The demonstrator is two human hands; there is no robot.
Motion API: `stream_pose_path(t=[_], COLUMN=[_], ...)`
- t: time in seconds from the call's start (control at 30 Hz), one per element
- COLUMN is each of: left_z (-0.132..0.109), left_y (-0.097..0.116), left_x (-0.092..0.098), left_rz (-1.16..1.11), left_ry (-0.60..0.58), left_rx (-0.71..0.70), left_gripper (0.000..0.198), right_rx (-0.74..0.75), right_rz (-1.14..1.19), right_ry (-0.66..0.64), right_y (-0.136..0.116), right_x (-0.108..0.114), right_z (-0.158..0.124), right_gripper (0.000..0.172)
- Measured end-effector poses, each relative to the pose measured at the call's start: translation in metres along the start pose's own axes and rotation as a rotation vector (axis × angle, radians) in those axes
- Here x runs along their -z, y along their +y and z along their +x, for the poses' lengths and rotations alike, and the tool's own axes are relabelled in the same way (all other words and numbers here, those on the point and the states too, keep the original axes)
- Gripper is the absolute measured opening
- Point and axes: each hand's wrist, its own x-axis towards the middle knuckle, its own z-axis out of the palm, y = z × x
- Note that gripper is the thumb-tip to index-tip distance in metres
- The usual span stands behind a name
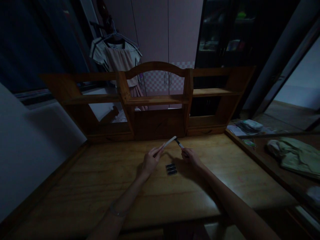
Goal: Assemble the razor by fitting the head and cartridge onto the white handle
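Dim, grainy wood makes up the desk point(82, 180) under both sets of fingers in my head-camera feed. Nearest, behind the left fingers, a band point(118, 211) circles the wrist. Between the two hands, a little nearer than the fingertips, lies a small pack of three dark pieces point(171, 169); I judge that a lowered hand could knock it askew, and I can read no label on it. Beyond it, the left hand point(151, 160) pinches a pale strip point(169, 142), while the right hand point(189, 155) closes round the handle of a slim dark-and-light tool point(179, 144). Both project past the fingers and their far ends appear to meet, though I can't tell whether they truly touch. To my mind, too much push from the right fingers might make the tool's tip skid off the strip, or twist the strip out of that left pinch; poor light makes misjudged contact likelier. No brand is legible on either. Past the fingertips stands a wooden shelf unit point(155, 100); farther off, a dark cabinet point(222, 36) holds blurred items point(234, 45) whose lettering I can't make out.
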Motion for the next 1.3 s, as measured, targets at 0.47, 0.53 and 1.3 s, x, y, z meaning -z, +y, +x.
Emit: stream_pose_path(t=[0.47, 0.53, 1.3], left_z=[-0.003, -0.003, -0.001], left_y=[0.003, 0.003, 0.000], left_x=[0.003, 0.004, 0.006], left_rz=[0.148, 0.137, 0.115], left_ry=[0.084, 0.081, 0.127], left_rx=[-0.005, -0.025, -0.027], left_gripper=[0.039, 0.039, 0.037], right_rx=[0.043, 0.037, 0.071], right_rz=[-0.055, -0.057, -0.034], right_ry=[-0.026, -0.029, -0.013], right_y=[-0.005, -0.005, -0.008], right_x=[-0.005, -0.005, -0.005], right_z=[-0.005, -0.005, -0.005], right_gripper=[0.043, 0.043, 0.044])
